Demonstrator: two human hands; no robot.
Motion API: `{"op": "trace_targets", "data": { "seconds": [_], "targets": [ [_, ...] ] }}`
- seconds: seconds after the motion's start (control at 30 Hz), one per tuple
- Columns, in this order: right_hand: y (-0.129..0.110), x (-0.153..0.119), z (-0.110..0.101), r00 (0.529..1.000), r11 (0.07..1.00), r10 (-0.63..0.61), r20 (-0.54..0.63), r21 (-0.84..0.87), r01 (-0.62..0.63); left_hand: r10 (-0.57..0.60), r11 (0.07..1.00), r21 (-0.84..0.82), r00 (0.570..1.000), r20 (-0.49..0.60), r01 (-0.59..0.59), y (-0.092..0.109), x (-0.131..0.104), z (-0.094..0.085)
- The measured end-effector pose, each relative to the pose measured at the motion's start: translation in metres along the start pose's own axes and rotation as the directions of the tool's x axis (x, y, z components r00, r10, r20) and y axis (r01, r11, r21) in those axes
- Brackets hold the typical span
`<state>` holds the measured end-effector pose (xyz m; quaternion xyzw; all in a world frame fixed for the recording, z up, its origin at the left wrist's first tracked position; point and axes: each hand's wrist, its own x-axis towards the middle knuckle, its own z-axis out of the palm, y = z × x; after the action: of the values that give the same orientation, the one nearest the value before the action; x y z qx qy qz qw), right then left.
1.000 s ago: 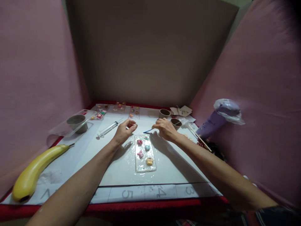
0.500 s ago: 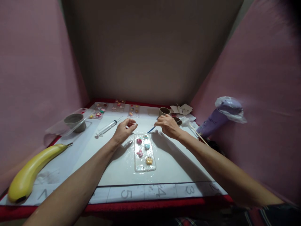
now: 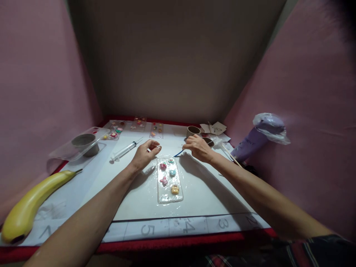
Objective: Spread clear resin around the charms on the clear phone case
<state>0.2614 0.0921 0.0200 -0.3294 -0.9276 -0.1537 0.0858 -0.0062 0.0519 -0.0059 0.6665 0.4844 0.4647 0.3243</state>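
A clear phone case [image 3: 168, 190] with several small charms lies flat on the white board [image 3: 139, 200], with wet, shiny patches around it. Pinched in my right hand [image 3: 198, 148] is a thin blue stick [image 3: 178, 153], its tip at the case's far edge. My left hand [image 3: 145, 154] hovers near the case's far left corner, fingers curled and thumb near the index finger; whether something tiny sits between them is unclear. A syringe [image 3: 124, 151] lies left of my left hand.
Several decorated cases [image 3: 156, 130] lie at the back. Two round cups [image 3: 194, 130] and paper pieces [image 3: 218, 128] stand beyond my right hand. A yellow banana [image 3: 36, 202], a grey cup under a clear lid [image 3: 93, 149] and a purple bag [image 3: 247, 145] flank the board.
The view has shifted slightly, so most things sit a little further left. Both hands keep nearly the same pose, the blue stick still at the case's far edge.
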Motion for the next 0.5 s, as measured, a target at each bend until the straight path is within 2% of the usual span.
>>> {"op": "trace_targets", "data": {
  "seconds": [0.2, 0.33, 0.5],
  "targets": [
    [0.000, -0.015, -0.004, 0.999, 0.999, -0.034, -0.013, 0.029, 0.035, 0.003, 1.000, -0.006, 1.000, 0.004, -0.003, -0.002, 0.000, 0.000],
    [0.002, -0.020, -0.008, 0.999, 0.999, -0.029, 0.018, 0.031, 0.029, 0.005, 1.000, -0.010, 1.000, 0.000, -0.005, -0.002, 0.000, 0.001],
    [0.002, -0.017, -0.007, 0.994, 0.994, 0.107, -0.019, 0.009, -0.106, 0.003, 1.000, -0.009, 1.000, 0.007, -0.003, -0.003, 0.000, 0.001]
  ]
}}
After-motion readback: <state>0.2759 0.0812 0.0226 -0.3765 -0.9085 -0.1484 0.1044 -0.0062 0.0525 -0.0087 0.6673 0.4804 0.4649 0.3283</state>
